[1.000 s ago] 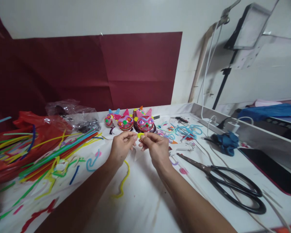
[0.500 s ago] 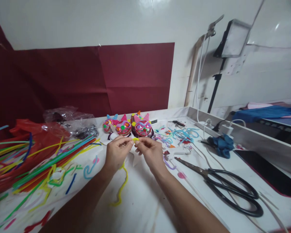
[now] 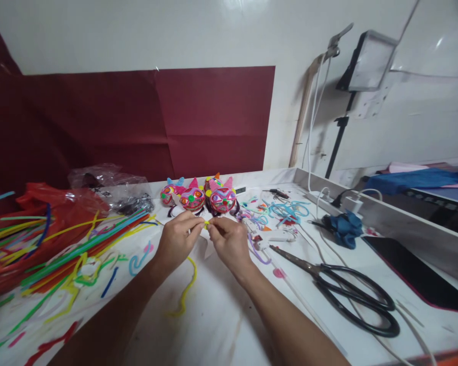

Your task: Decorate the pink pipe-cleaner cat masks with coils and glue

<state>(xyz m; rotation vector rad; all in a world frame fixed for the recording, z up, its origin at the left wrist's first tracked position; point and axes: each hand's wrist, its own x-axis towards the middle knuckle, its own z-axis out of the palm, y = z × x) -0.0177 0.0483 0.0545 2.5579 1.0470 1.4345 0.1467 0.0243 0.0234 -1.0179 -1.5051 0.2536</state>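
My left hand (image 3: 180,236) and my right hand (image 3: 229,243) meet above the white table, fingertips almost touching. Both are closed in a pinch on a yellow pipe cleaner (image 3: 193,277). A small bit of it shows between the fingertips, and a long curved tail hangs below my left hand. Right behind my hands sit several colourful decorated animal-head figures (image 3: 222,198) with pointed ears. A white glue gun (image 3: 275,237) lies beyond my right hand. Large black-handled scissors (image 3: 339,284) lie to the right, blades pointing toward the figures.
Bundled pipe cleaners (image 3: 87,249) and a red plastic bag (image 3: 61,203) fill the left side. Blue pipe cleaner scraps (image 3: 290,211) lie at the back right. A blue scrunchie-like cloth (image 3: 343,229), a black mat (image 3: 416,274) and cables are on the right. A raised rim (image 3: 389,213) edges the table.
Both hands have shifted slightly left and drawn closer together, so less yellow shows between the fingertips. The pipe cleaner's tail has swung a little left. The view has shifted slightly.
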